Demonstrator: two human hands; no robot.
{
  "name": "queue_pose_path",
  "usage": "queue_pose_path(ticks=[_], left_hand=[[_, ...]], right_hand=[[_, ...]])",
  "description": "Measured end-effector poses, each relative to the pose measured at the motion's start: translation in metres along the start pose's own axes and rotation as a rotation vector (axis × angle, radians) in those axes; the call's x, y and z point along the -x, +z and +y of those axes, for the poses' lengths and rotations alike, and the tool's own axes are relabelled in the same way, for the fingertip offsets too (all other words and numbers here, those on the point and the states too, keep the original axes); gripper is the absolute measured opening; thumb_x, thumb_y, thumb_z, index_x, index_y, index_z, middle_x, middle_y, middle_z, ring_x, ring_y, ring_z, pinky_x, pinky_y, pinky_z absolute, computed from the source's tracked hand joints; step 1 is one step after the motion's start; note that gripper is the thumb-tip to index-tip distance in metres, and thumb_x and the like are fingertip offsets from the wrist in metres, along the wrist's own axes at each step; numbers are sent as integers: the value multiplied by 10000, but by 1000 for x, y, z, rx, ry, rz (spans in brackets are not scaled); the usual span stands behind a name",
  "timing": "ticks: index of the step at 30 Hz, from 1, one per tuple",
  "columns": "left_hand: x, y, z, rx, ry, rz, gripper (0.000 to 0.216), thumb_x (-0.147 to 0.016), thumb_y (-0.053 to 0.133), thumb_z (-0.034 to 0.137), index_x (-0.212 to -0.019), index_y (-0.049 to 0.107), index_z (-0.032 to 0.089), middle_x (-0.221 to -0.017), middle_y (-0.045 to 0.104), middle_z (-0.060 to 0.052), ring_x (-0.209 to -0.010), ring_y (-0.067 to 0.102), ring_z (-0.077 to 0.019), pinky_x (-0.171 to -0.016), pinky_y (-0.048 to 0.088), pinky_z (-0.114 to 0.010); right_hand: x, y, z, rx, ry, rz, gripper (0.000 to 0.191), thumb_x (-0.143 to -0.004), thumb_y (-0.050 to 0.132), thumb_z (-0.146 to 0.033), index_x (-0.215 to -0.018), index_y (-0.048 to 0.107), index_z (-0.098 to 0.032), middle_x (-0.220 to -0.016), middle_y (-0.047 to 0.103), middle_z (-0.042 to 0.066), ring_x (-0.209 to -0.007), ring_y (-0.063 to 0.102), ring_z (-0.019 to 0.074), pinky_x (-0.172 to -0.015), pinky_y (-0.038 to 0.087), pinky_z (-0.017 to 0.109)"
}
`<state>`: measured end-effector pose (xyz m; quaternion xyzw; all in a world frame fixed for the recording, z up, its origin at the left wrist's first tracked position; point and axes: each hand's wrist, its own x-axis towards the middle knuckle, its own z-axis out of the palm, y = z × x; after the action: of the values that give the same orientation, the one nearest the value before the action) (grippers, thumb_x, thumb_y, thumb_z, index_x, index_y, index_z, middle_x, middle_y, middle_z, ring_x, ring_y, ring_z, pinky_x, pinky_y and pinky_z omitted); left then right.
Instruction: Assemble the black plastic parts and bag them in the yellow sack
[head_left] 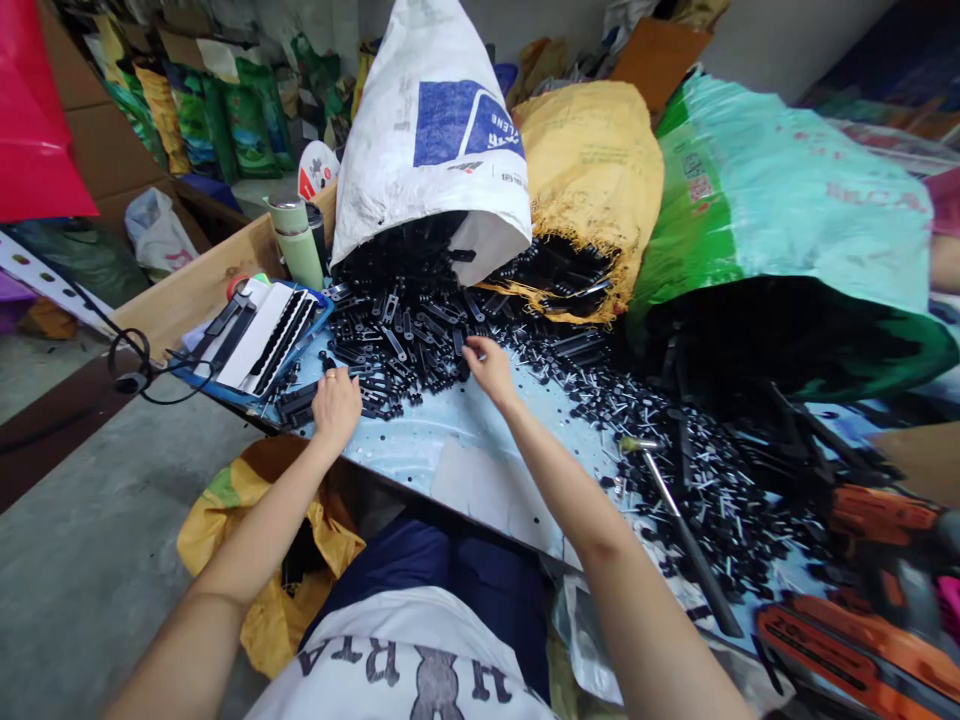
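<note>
My right hand (490, 370) reaches over a heap of small black plastic parts (427, 330). Its thumb and fingertips pinch a flat black plastic part (458, 343) at the near edge of the heap. At the heap's left side, my left hand (336, 404) is closed with its fingers curled down, a ring on one finger. Whatever its fingertips hold is hidden. Longer black pieces (297, 405) lie just left of that hand. Behind the heap, a white sack (442, 110) lies with its mouth open and black parts spilling out.
A yellow sack (592, 150) and a green sack (795, 190) lie open at the back. Screws and black bits (720, 500) cover the right side around a hammer (686, 540). An orange power tool (847, 660), a blue tray (262, 375) and a green flask (296, 240) stand around.
</note>
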<state>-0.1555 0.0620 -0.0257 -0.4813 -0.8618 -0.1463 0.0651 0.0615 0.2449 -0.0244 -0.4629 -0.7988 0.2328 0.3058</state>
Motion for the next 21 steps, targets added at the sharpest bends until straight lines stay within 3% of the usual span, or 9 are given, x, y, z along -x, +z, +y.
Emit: queue_pose_path(ticks=[3, 5, 8, 11, 13, 15, 18, 21], left_hand=[[16, 0, -7, 45, -36, 77, 377, -920, 342, 331, -1153, 524, 98, -1073, 595, -175, -1017, 549, -292, -837, 440, -358], [20, -4, -15, 56, -63, 106, 377, -916, 348, 330, -1144, 536, 95, -1065, 595, -174, -1022, 541, -292, -860, 431, -365], [17, -10, -25, 7, -89, 92, 358, -902, 366, 301, -1114, 562, 90, -1054, 591, -181, -1016, 529, -299, -877, 424, -382], [2, -16, -30, -61, -43, -4, 321, -878, 386, 238, -1083, 587, 94, -1065, 582, -190, -1035, 504, -303, -863, 432, -383], [-10, -19, -28, -85, -16, -80, 319, -868, 403, 241, -1063, 598, 80, -1064, 579, -202, -1052, 487, -313, -842, 443, -386], [-21, -19, -24, -94, -49, -128, 393, -872, 422, 350, -1028, 610, 43, -1048, 574, -233, -1057, 475, -346, -831, 447, -425], [-33, -16, -17, -79, -124, -166, 556, -851, 432, 505, -971, 625, -2, -1038, 560, -279, -1075, 450, -403, -835, 430, -494], [-41, -8, -11, -76, -156, -196, 464, -842, 484, 418, -946, 635, -9, -1039, 561, -282, -1086, 446, -409, -833, 428, -491]], right_hand=[[-47, -12, 15, 158, 86, 100, 446, -879, 437, -377, -1254, 509, -146, -1196, 535, 158, -1048, 528, 240, -933, 400, 386], [-73, -15, 20, 230, 178, 73, 508, -882, 423, -463, -1288, 483, -164, -1234, 491, 179, -1132, 472, 286, -941, 379, 441], [-97, -14, 23, 246, 351, 52, 522, -847, 451, -543, -1166, 576, -150, -1200, 508, 192, -1132, 461, 322, -932, 366, 501], [-104, -18, 27, 150, 468, 170, 352, -737, 631, -428, -914, 648, -124, -1050, 586, 176, -1062, 509, 308, -931, 373, 488], [-101, -27, 31, 78, 499, 222, 254, -674, 682, -349, -786, 637, -125, -894, 619, 139, -962, 556, 279, -893, 411, 447], [-89, -37, 35, 21, 506, 228, 236, -694, 649, -359, -745, 617, -131, -739, 606, 81, -797, 584, 219, -788, 467, 375], [-57, -48, 39, -78, 499, 207, 288, -780, 531, -411, -849, 613, -144, -600, 542, -3, -550, 517, 123, -573, 473, 263], [-9, -49, 40, -168, 468, 146, 339, -841, 420, -428, -987, 603, -182, -594, 534, -33, -472, 461, 86, -476, 430, 210]])
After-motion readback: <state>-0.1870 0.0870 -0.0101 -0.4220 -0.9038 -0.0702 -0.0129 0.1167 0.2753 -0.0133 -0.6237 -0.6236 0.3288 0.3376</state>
